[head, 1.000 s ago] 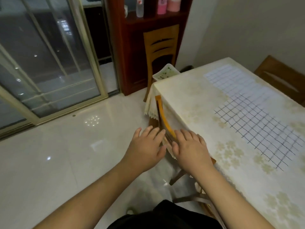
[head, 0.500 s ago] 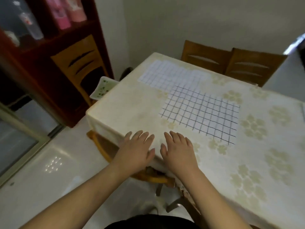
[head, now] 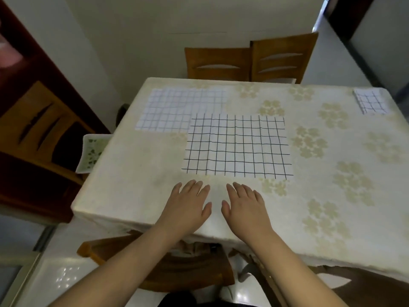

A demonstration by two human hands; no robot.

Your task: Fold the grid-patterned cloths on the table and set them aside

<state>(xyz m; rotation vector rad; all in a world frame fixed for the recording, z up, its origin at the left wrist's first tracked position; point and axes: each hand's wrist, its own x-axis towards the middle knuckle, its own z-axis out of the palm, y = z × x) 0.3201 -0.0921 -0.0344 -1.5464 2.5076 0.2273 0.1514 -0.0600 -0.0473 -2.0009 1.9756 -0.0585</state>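
A white cloth with a bold black grid (head: 238, 146) lies flat in the middle of the table (head: 137, 182). Behind it to the left lies a paler cloth with a faint grid (head: 177, 108), its near right corner under the bold one. A small folded grid cloth (head: 370, 101) sits at the far right corner. My left hand (head: 188, 206) and my right hand (head: 245, 206) are side by side, palms down with fingers straight, over the tablecloth just short of the bold cloth's near edge. Neither hand holds anything.
Two wooden chairs (head: 250, 59) stand at the far side of the table. Another chair (head: 155, 260) is tucked under the near edge below my arms. A green-patterned dish (head: 90, 151) sits on a chair at the left, beside a dark red cabinet (head: 28, 100).
The view has swung right from the floor and chair to the table top. Both hands have moved forward from the chair back onto the table, close to the bold grid cloth.
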